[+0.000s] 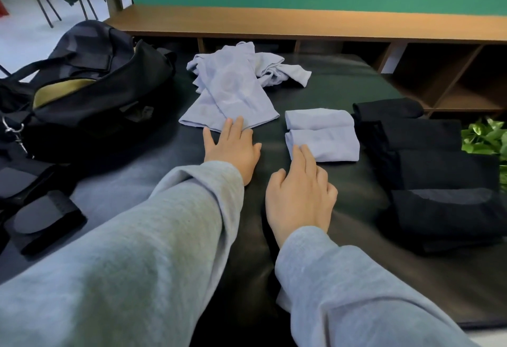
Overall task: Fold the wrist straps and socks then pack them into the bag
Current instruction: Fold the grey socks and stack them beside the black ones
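A loose pile of light blue socks [233, 85] lies unfolded at the middle back of the black padded bench [274, 237]. My left hand [231, 146] lies flat with its fingertips on the near edge of that pile. Two folded light blue socks [321, 135] sit side by side to the right. The straight fingers of my right hand [299, 190] touch the nearer one. A row of folded black socks [428, 171] lies at the right. An open black bag [90, 94] stands at the left. Black wrist straps [41, 217] lie in front of it.
A wooden shelf unit [411, 72] runs behind the bench under a green wall. A green plant [485, 138] shows at the right edge. Chair legs and another plant stand at the far left back.
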The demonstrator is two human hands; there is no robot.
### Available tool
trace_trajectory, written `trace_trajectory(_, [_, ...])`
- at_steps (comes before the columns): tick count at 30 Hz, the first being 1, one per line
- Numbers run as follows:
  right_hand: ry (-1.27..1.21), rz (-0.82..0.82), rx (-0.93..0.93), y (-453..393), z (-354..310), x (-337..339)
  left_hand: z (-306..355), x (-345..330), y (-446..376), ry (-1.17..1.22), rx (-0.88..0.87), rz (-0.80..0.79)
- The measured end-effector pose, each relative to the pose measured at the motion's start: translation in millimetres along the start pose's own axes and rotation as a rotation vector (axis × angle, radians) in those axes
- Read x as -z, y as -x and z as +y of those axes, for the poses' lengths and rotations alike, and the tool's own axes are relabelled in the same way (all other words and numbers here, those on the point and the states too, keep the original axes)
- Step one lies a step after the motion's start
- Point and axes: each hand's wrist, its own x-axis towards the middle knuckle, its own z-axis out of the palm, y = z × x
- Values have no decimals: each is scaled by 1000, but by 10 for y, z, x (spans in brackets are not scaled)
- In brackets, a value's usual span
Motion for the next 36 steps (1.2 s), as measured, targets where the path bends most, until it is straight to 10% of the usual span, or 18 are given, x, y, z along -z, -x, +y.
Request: trace_trajectory(36, [-283,-242,282,374,65,317,-313,1,1620,481,-127,244])
